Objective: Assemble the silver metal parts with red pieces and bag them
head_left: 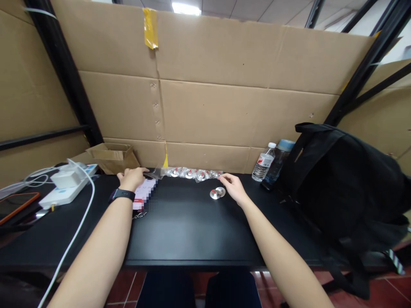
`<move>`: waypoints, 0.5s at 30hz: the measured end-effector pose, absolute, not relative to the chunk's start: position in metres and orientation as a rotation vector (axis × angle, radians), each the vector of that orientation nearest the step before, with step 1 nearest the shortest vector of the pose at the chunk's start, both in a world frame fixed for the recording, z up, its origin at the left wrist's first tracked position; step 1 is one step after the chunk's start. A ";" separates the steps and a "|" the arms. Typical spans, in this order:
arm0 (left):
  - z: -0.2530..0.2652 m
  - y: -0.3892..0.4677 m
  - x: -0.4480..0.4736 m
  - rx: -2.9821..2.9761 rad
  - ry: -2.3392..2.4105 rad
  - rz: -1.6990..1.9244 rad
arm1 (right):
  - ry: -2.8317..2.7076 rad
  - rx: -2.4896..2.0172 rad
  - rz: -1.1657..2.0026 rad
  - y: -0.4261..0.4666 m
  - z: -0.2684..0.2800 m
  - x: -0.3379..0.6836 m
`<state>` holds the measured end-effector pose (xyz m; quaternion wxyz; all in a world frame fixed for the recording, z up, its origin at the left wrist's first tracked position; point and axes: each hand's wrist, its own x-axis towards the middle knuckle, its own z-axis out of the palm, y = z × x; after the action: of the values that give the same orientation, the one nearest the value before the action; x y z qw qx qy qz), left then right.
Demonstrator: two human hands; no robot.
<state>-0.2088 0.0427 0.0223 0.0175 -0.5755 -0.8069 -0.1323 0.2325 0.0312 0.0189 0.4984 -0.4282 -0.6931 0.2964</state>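
A row of small shiny round pieces with red spots, in a clear plastic strip (189, 173), lies along the table's back edge. My left hand (131, 179), with a black wristband, is at the strip's left end; its fingers seem closed on the plastic there, though the fingertips are partly hidden. At the right end, my right hand (233, 187) pinches the strip between thumb and fingers. Just in front of that hand lie two loose silver discs (215, 193), overlapping, with red on one. A phone (141, 194) with a lit screen lies partly under my left hand.
A paper bag (112, 157), a white power strip (66, 188) with cables and an orange-edged phone (19, 207) are on the left. A water bottle (263, 162), a blue-lidded bottle (282, 156) and a black backpack (340, 196) stand right. Cardboard (218, 115) walls the back.
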 end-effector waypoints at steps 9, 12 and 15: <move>0.018 0.054 -0.192 -2.122 -2.393 -0.328 | -1.753 -1.031 0.710 0.030 0.019 0.233; 0.019 0.055 -0.192 -2.020 -2.480 -0.339 | -1.792 -1.022 0.701 0.031 0.019 0.234; 0.019 0.057 -0.194 -2.023 -2.449 -0.313 | -1.816 -1.024 0.700 0.032 0.019 0.236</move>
<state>-0.1942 0.0570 0.0187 -0.0252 -0.6336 -0.7670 -0.0980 0.2360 0.0320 0.0186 0.4540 -0.4148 -0.7357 0.2838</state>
